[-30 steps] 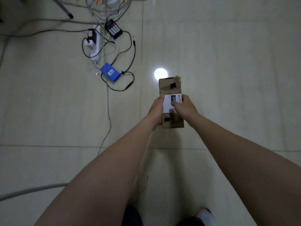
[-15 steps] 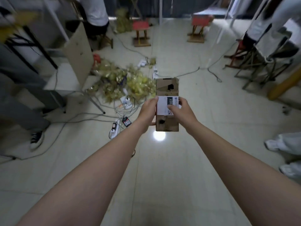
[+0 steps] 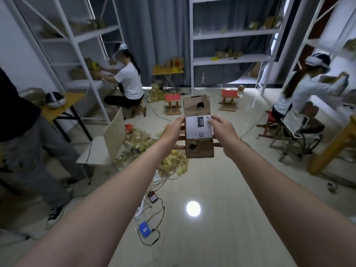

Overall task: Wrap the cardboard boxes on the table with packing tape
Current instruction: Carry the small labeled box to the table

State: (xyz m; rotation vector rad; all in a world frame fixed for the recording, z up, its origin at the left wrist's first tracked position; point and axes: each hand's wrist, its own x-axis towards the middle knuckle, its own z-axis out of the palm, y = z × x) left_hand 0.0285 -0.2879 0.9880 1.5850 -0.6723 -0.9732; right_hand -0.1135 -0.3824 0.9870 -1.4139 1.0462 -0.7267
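Note:
A worn brown cardboard box (image 3: 199,149) with torn holes and a white label marked 220 (image 3: 198,126) is held out at arm's length in front of me. My left hand (image 3: 173,130) grips its left side, thumb at the label's top left corner. My right hand (image 3: 221,130) grips the right side, thumb and fingers pinching the label's top right corner. The box's torn top flap (image 3: 196,105) stands open. No packing tape shows in view.
A pile of crumpled yellow tape and scraps (image 3: 154,151) lies on the tiled floor beside a white chair (image 3: 107,143). Cables, a charger (image 3: 153,197) and a blue device (image 3: 144,229) lie below. People sit at left (image 3: 129,81) and right (image 3: 300,93); shelving lines the walls.
My view has swung up from the floor to the room. Both hands keep holding the box at the same place in front of me.

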